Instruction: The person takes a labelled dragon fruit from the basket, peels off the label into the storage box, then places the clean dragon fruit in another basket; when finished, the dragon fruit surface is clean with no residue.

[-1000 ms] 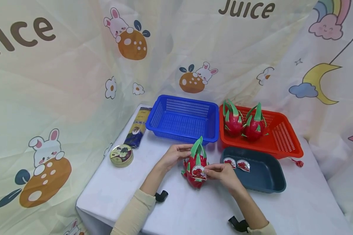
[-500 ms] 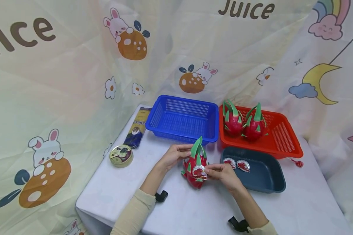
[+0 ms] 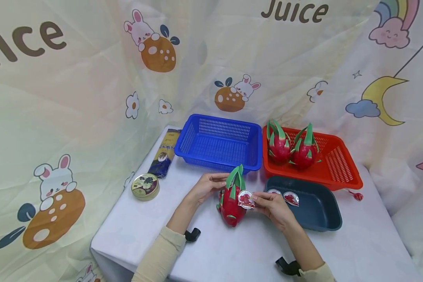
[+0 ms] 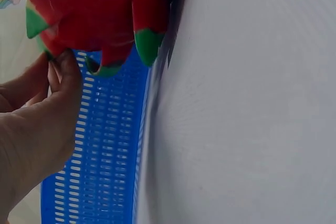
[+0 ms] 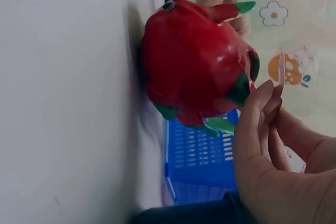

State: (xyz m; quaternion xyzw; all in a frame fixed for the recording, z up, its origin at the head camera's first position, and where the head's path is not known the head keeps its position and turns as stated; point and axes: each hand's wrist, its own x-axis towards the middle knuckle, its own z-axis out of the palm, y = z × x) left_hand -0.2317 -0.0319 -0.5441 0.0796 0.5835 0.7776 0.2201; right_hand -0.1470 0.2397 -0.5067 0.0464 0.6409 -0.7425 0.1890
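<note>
A red dragon fruit [image 3: 231, 207] with green leaf tips rests on the white table, its long leaves pointing toward the blue basket. My left hand [image 3: 205, 188] holds it at its left side; in the left wrist view, thumb and fingers of that left hand [image 4: 44, 108] pinch near a green scale tip. Between thumb and fingertips, my right hand [image 3: 277, 209] pinches a round label [image 3: 246, 199] with a red fruit print. From the head, the label overlaps the fruit's right side. In the right wrist view the label [image 5: 282, 69] appears edge-on, apart from the fruit [image 5: 194, 59].
Behind the fruit stands a blue basket [image 3: 218, 146]. Two dragon fruits [image 3: 304, 153] lie in a red basket [image 3: 338, 156]. A dark blue tray [image 3: 320, 211] holds two more labels [image 3: 291, 198]. At left are a round tin [image 3: 145, 187] and a yellow-blue packet [image 3: 165, 152].
My right hand has drawn the label rightward and slightly up from the fruit's front. The fruit has turned slightly, and my left hand has barely shifted.
</note>
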